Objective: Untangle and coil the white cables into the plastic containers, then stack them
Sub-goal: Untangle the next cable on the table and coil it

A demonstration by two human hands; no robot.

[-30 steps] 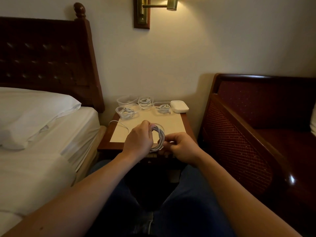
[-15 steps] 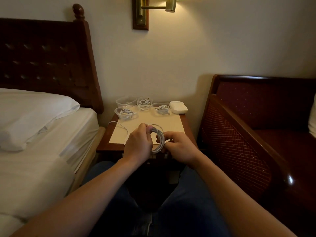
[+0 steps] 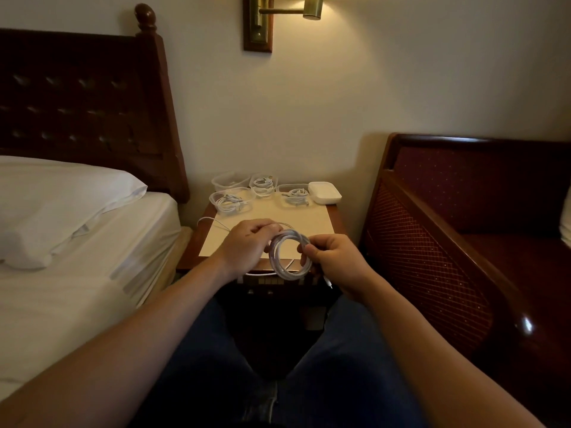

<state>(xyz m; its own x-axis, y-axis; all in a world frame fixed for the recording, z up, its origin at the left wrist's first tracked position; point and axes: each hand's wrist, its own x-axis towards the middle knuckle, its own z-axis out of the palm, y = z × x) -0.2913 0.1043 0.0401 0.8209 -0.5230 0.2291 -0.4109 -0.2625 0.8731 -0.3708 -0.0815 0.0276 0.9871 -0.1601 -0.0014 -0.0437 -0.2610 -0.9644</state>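
Hotel-type room, dim, lit by brass wall lamp point(image 3: 312, 7) at 12 o'clock. Bed point(image 3: 77, 257) w/ white pillow point(image 3: 55, 199) at 9 o'clock; dark wood seat point(image 3: 463, 242) at 3 o'clock. Between them: small wooden worktop point(image 3: 335, 220) w/ pale paper mat point(image 3: 293, 217) on top.

Far edge of worktop, approx. 12 o'clock from the hands: four clear plastic containers. Container A point(image 3: 230, 180), rear left, contents not discernible. Container B point(image 3: 263, 185), rear centre, holds coiled cable. Container C point(image 3: 231, 201), front left, holds coiled cable. Container D point(image 3: 293, 194), right, holds coiled cable. White lidded box point(image 3: 324, 193) just beside D, at its 3 o'clock.

White cable coil point(image 3: 289, 253) held above near edge of worktop, between both hands. Left hand point(image 3: 244, 245): grip clenched on coil at its 9–10 o'clock side. Right hand point(image 3: 335, 262): thumb and fingers pinch coil at its 3 o'clock side. Loose cable tail point(image 3: 213, 222) runs from left hand toward 10 o'clock over the mat. Connector end hangs below right hand, at 6 o'clock.
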